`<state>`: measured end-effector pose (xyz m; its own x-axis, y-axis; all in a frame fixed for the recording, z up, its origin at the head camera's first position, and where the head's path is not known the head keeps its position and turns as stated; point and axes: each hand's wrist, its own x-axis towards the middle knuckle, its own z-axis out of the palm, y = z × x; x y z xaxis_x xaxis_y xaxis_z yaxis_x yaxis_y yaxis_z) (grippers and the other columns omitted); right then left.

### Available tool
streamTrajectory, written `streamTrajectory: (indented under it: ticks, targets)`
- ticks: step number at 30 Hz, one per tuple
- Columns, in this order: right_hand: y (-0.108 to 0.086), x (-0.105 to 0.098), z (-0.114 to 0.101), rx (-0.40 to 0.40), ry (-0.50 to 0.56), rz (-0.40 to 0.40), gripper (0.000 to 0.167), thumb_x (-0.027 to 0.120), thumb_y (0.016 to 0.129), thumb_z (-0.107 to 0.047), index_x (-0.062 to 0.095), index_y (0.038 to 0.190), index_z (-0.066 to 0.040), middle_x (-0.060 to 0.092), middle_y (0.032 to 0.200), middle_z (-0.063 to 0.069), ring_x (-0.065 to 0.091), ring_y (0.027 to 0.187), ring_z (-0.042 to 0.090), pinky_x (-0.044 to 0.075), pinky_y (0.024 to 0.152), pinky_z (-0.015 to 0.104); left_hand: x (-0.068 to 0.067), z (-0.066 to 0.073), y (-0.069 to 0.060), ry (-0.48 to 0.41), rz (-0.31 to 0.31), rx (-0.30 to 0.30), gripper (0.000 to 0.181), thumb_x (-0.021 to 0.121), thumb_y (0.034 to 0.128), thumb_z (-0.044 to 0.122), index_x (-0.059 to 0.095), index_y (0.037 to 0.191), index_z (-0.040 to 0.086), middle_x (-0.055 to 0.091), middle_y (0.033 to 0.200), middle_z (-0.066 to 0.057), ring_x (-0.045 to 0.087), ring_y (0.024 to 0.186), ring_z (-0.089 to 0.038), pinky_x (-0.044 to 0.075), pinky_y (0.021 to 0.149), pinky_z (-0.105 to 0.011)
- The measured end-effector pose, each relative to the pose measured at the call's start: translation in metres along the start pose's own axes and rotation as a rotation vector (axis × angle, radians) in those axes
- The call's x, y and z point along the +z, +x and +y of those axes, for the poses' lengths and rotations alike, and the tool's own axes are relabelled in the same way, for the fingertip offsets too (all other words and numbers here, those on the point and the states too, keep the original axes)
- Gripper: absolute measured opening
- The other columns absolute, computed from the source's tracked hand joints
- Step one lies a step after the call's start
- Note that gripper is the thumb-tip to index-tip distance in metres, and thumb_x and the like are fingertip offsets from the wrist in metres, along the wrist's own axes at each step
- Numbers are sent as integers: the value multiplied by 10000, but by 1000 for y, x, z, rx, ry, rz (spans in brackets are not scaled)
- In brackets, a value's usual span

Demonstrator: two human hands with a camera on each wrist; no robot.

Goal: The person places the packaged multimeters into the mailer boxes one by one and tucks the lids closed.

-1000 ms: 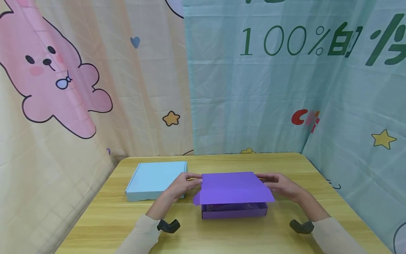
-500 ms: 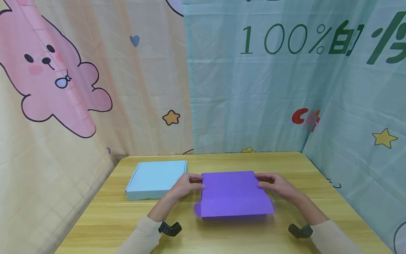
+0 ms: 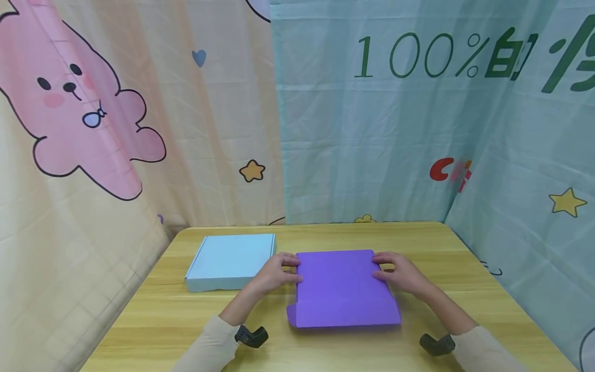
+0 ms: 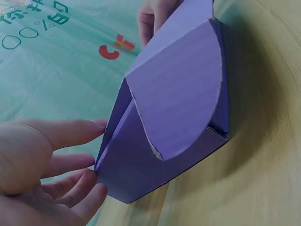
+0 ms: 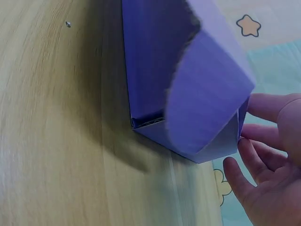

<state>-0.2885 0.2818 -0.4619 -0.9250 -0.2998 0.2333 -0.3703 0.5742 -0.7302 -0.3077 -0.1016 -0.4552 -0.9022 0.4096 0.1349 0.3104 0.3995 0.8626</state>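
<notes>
A purple cardboard box (image 3: 344, 284) sits on the wooden table, its lid lowered but not flat. The front flap hangs out past the front wall. In the left wrist view, a rounded side flap (image 4: 181, 94) lies outside the side wall; another rounded side flap (image 5: 207, 89) shows likewise in the right wrist view. My left hand (image 3: 274, 272) touches the lid's left edge, thumb (image 4: 70, 132) and fingers fairly straight. On the opposite side, my right hand (image 3: 403, 272) touches the lid's right edge in a similar way. The contents are hidden.
A closed light blue box (image 3: 232, 261) lies at the back left, close to my left hand. Printed curtains (image 3: 362, 129) stand behind and beside the wooden table (image 3: 153, 320). Each wrist wears a black device.
The purple lid has come down toward me; its front flap now covers the front opening seen a second ago. Both hands have moved slightly inward along with the lid's edges.
</notes>
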Motion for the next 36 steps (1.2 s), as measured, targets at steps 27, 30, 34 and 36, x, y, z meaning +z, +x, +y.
streamTrajectory:
  ticks: [27,30,34,36]
  targets:
    - [-11,18,-47,-393,-377,-371,717,772,899,-518,619,1431,-62,459,1549,211,353,1422,525,295,1099,726,13,2,-12,7,45,-68,444,816,871,0,663,1282,-70,536,1360,-254,597,1206,-434,572,932,-455]
    - [-11,16,-48,-371,-365,-447,778,818,840,-530,607,1461,-112,427,1574,214,263,1433,588,217,1086,791,14,2,-12,-7,42,-57,438,805,888,11,661,1295,-64,540,1345,-251,597,1206,-432,582,909,-432]
    - [-6,12,-51,-363,-366,-463,764,858,806,-481,629,1442,-124,446,1555,224,272,1408,621,221,1066,809,13,2,-16,38,40,-30,418,788,921,58,656,1302,-50,551,1327,-241,613,1172,-418,594,873,-433]
    - [-4,12,-54,-364,-366,-470,757,860,804,-481,637,1434,-126,456,1547,225,280,1397,632,229,1056,814,12,3,-22,93,35,-10,398,781,934,90,653,1286,-44,570,1300,-227,629,1136,-400,594,866,-442]
